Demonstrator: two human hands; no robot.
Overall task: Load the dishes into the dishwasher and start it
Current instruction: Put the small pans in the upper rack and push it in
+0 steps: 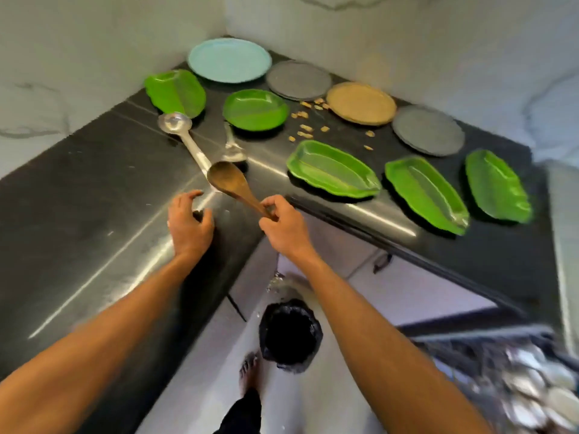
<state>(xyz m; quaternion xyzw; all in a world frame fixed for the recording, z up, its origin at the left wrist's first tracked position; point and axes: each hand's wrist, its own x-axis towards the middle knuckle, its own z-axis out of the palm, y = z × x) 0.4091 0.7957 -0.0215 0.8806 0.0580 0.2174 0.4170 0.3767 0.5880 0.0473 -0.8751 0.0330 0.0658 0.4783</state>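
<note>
Your right hand [283,228] pinches the handle end of the brown wooden spoon [233,186]. Its bowl sits over the long steel ladle's [188,136] handle, near the black stone countertop's [94,198] inner front corner. Your left hand [188,223] hovers just beside it, fingers loosely curled, holding nothing.

Two arms are seen, bare along the whole visible length down to the wrists. The left hand [189,222] and the right hand [282,225] are likewise uncovered. Each forearm is shown long and lean, narrowing toward the wrist. Lower down, one leg is clad in a black trouser leg [242,413] that ends at the ankle. A bare foot [249,372] is seen beyond it on the pale floor, before the table's front edge.
</note>
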